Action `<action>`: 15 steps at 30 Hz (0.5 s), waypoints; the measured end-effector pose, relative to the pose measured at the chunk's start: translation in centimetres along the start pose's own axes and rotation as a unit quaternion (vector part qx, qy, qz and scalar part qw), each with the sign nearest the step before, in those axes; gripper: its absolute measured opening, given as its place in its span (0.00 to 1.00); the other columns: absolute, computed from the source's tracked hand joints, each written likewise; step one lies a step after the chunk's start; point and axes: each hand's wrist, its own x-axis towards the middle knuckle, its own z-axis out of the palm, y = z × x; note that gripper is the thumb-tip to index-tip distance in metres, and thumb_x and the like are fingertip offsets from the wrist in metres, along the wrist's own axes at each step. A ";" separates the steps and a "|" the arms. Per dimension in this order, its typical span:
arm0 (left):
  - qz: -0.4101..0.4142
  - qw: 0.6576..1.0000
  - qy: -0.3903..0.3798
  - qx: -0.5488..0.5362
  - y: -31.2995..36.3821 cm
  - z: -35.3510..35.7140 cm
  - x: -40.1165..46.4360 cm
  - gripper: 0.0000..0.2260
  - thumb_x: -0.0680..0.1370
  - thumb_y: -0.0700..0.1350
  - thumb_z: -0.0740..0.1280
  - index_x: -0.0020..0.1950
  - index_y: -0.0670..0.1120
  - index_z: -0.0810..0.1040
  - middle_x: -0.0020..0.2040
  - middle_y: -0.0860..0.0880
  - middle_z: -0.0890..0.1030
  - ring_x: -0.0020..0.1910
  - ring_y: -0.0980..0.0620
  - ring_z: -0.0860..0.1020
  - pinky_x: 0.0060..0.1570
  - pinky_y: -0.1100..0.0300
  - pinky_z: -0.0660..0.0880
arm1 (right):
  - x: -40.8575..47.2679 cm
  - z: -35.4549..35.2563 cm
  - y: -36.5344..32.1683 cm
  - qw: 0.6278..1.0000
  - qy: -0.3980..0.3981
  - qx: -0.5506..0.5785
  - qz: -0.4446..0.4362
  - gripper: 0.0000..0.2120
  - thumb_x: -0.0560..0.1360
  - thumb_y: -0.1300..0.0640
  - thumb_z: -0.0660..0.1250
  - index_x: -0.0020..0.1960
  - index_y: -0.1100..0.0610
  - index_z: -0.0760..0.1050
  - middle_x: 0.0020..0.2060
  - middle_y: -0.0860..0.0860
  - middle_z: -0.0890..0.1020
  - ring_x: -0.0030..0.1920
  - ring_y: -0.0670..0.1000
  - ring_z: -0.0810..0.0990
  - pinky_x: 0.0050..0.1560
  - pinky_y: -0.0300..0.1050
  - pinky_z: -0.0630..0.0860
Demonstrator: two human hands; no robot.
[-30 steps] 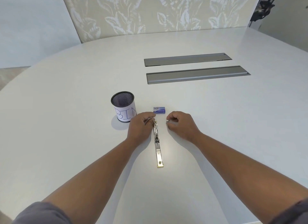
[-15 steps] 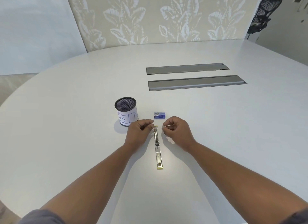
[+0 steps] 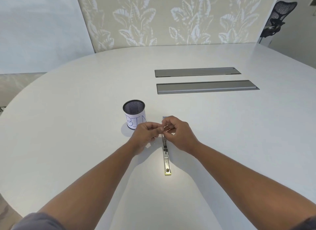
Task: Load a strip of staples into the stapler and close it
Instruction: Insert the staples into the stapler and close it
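White table [image 3: 222, 144]; leaf-patterned wall [image 3: 171, 19]

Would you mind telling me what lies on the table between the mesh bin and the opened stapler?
In the head view, the left hand lies between the mesh bin and the stapler, fingers curled.

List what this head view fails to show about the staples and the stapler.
- Staple strip: too small between the fingertips of the left hand and right hand.
- Stapler: far end hidden by both hands.
- Staple box: mostly hidden behind right hand.
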 end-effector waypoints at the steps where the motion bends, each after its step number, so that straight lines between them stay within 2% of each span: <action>1: 0.000 1.000 0.006 -0.009 0.0 0.0 0.1 0.05 0.73 0.43 0.78 0.48 0.45 0.87 0.41 0.46 0.84 0.33 0.56 0.74 0.34 0.63 0.69 | 0.0 0.0 0.1 1.000 -0.002 -0.007 -0.002 0.12 0.74 0.62 0.71 0.54 0.49 0.77 0.50 0.45 0.83 0.46 0.45 0.85 0.48 0.41 0.82; 5: -0.007 0.999 0.027 -0.033 -0.3 0.1 0.2 0.07 0.74 0.40 0.77 0.52 0.43 0.86 0.39 0.49 0.85 0.33 0.57 0.76 0.37 0.62 0.71 | -0.6 -0.1 0.4 0.999 0.030 -0.013 0.006 0.17 0.73 0.61 0.71 0.59 0.49 0.78 0.59 0.44 0.80 0.51 0.43 0.82 0.48 0.40 0.81; 8: 0.006 0.999 0.035 -0.020 -0.6 0.2 0.3 0.07 0.75 0.39 0.76 0.52 0.41 0.85 0.38 0.49 0.85 0.32 0.56 0.75 0.37 0.63 0.71 | -2.0 0.2 1.0 0.997 0.069 0.001 0.038 0.12 0.69 0.57 0.69 0.53 0.52 0.79 0.52 0.47 0.81 0.43 0.47 0.80 0.41 0.39 0.77; 10: 0.019 0.999 0.033 -0.001 -0.7 0.3 0.3 0.06 0.75 0.38 0.76 0.51 0.42 0.85 0.38 0.49 0.85 0.32 0.56 0.74 0.35 0.64 0.72 | -2.9 0.2 1.4 0.997 0.050 0.005 0.055 0.10 0.69 0.56 0.72 0.50 0.52 0.80 0.44 0.44 0.81 0.35 0.44 0.77 0.39 0.36 0.75; 12: 0.028 0.999 0.026 0.020 -0.8 0.4 0.2 0.04 0.75 0.38 0.76 0.49 0.43 0.85 0.37 0.49 0.85 0.31 0.56 0.76 0.32 0.64 0.74 | -3.3 0.2 1.6 0.998 0.030 -0.006 0.061 0.10 0.69 0.58 0.76 0.49 0.51 0.80 0.40 0.41 0.79 0.34 0.40 0.75 0.40 0.34 0.74; 15: 0.038 0.998 0.021 0.044 -0.9 0.6 0.2 0.04 0.75 0.39 0.76 0.49 0.43 0.85 0.38 0.49 0.86 0.33 0.55 0.79 0.32 0.63 0.76 | -3.4 0.5 1.5 0.997 0.022 -0.025 0.063 0.11 0.69 0.61 0.77 0.49 0.51 0.81 0.41 0.40 0.79 0.36 0.39 0.75 0.42 0.33 0.73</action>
